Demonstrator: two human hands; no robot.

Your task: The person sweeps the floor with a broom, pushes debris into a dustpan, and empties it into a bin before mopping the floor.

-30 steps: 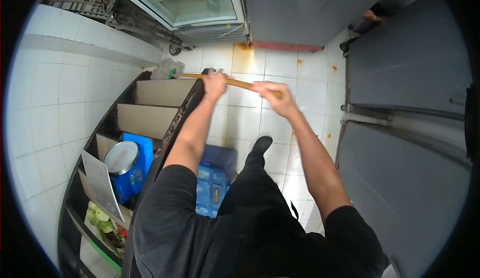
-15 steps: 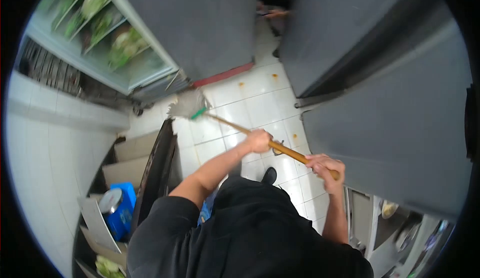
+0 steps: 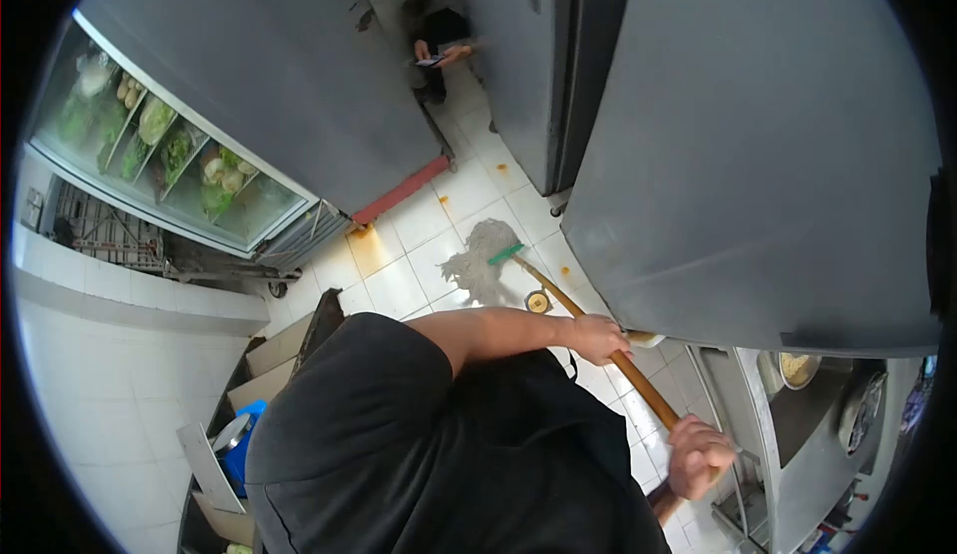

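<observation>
Head view: one mop handle [image 3: 646, 391], slanting near-right to far-left; our left hand [image 3: 596, 339], closed round it, nearer the mop head [image 3: 482, 255]; our right hand [image 3: 700, 454] closed round its near end.

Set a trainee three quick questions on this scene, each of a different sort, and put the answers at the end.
1. True or false: the left hand grips the handle nearer the mop head than the right hand does.
2. Fill in the colour: the clip at the mop head is ____.
3. Short answer: what kind of food shows behind the glass of the fridge?

Key: 1. True. 2. Green. 3. Vegetables.
</observation>
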